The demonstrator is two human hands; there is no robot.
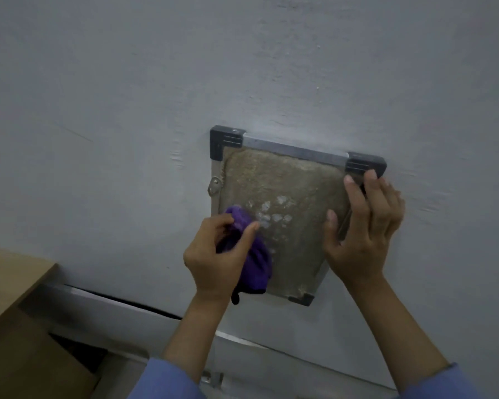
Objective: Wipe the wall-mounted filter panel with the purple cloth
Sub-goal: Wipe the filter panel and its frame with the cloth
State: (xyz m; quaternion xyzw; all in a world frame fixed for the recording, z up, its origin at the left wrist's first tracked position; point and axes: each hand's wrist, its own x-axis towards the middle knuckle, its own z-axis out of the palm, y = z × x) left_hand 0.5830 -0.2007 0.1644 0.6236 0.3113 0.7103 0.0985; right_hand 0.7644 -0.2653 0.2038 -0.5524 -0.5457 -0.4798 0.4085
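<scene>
blue sleeves (167, 381) sit at the bottom edge, nearest to us, and both forearms reach up from them to the pale wall (127, 110). our left hand (216, 260) has its fingers and thumb curled round the bunched purple cloth (257, 260), which is pressed against the lower left part of the filter panel (274, 182). our right hand (363, 228) rests on the panel's right edge with fingers nearly straight, thumb on the mesh and fingertips up by the black corner piece (366, 164); it grips nothing and only steadies the frame. the panel hangs on the wall, tilted in our view, its brownish mesh coated with dust. a cluster of paler patches (274, 211) lies just right of the cloth, which we judge to be spots already touched clean. a small metal latch (213, 187) shows on the left rail, just above the cloth. a cardboard box (15, 312) stands at lower left, well apart from the work.

we judge the wiping to be at an early stage, since most of the mesh looks dirty. to do this step well, we would keep the right hand bracing the frame so that the panel does not rock, and draw the cloth in long overlapping passes across the mesh instead of dabbing. light, even pressure seems wise, as the mesh may flex or tear. we would steer the cloth clear of the latch, where it could snag, and refold it to a fresh face once it loads with dust.
</scene>
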